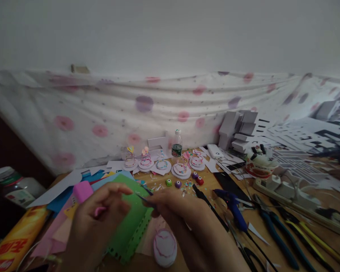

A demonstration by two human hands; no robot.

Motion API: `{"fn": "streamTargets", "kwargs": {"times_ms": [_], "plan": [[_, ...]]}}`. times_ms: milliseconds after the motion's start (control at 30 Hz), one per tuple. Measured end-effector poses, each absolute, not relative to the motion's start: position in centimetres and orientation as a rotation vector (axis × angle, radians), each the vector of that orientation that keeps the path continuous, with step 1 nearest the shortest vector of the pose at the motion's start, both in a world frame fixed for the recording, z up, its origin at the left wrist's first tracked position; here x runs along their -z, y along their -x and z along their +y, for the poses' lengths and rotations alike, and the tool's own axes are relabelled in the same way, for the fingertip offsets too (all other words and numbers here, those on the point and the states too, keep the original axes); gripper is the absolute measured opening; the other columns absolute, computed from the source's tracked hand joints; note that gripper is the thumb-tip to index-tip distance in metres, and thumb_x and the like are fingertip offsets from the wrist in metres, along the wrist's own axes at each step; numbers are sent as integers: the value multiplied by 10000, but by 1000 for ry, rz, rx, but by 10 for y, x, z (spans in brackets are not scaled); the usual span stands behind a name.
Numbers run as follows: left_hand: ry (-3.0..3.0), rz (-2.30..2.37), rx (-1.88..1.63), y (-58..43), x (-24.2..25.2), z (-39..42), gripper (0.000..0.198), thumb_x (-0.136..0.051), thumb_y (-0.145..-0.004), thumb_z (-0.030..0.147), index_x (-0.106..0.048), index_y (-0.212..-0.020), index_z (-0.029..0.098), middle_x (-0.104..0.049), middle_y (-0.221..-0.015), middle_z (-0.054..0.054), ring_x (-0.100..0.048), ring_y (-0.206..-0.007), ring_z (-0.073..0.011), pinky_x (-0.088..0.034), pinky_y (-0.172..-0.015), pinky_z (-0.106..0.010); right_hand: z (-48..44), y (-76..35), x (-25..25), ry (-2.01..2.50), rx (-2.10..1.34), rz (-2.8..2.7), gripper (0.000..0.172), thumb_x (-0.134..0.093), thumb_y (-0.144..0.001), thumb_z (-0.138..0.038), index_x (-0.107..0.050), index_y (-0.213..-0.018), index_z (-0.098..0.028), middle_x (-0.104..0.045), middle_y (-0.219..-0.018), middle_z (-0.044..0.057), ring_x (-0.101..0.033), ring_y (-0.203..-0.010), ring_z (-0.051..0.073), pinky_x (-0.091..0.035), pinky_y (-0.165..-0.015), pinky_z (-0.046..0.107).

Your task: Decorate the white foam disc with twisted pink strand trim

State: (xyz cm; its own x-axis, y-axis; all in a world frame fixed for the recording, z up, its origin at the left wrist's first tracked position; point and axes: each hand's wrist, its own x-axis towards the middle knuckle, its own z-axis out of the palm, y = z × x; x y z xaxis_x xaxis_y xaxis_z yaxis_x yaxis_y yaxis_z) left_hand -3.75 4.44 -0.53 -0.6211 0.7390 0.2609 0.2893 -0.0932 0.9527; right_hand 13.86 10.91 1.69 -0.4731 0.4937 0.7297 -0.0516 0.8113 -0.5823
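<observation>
My left hand (96, 223) is curled, its thumb and index finger bent toward each other. A pink plastic block like a paper punch (82, 191) shows behind the knuckles and through the finger gap, seemingly in its grip. My right hand (187, 219) holds thin dark tweezers (145, 200), their tips pointing left toward the left fingertips. Whether anything tiny sits at those tips is too blurred to tell. Under both hands lies green paper (130, 226) with holes punched along its edges. Below the right hand is a white oval disc (164, 249) with a pink wavy line.
Decorated round stands (181, 170) line the back beside a small bottle (176, 143). Small coloured figures (178, 184) and paper bits lie before them. On the right are a blue glue gun (235, 209), pliers (280, 234) and a power strip (297, 204). Coloured paper lies left.
</observation>
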Motion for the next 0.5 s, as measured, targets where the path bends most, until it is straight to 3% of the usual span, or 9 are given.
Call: {"fn": "streamTargets", "kwargs": {"times_ms": [67, 133, 267, 433, 500], "plan": [[-1106, 1664, -1659, 30, 5, 48, 388, -849, -607, 416, -691, -913, 237, -314, -530, 105, -287, -461, -73, -240, -423, -161, 111, -132, -18, 251, -826, -1911, 313, -513, -997, -154, -722, -1170, -311, -790, -904, -24, -749, -780, 148, -562, -679, 210], [-1127, 1541, -1561, 21, 5, 53, 438, -863, -614, 447, -688, -959, 241, -325, -554, 102, -308, -489, -82, -268, -445, -170, 113, -127, -17, 248, -944, -1868, 344, -513, -1004, -125, -728, -1200, -309, -793, -933, -26, -748, -806, 129, -566, -724, 196], [-1248, 1329, -1338, 6, 7, 62, 385, -698, -808, 585, -683, -788, 200, -429, -592, 54, -398, -565, -109, -365, -540, -213, 116, -124, -15, 323, -927, -1747, 286, -581, -956, -99, -751, -1106, -272, -798, -980, -8, -746, -876, 135, -577, -793, 215], [-1310, 1223, -1273, 2, 8, 59, 558, -604, -852, 654, -505, -560, 190, -364, -525, 54, -324, -527, -99, -278, -518, -239, 127, -136, -18, 313, -1127, -1621, 590, -678, -899, -91, -528, -1382, -396, -754, -968, -47, -727, -872, 126, -590, -810, 228], [-1311, 1218, -1287, 1, 6, 56, 611, -594, -848, 678, -411, -513, 200, -300, -501, 62, -274, -502, -92, -242, -496, -252, 135, -144, -20, 298, -1177, -1630, 467, -656, -931, -126, -604, -1326, -370, -740, -956, -29, -711, -826, 114, -587, -753, 196]]}}
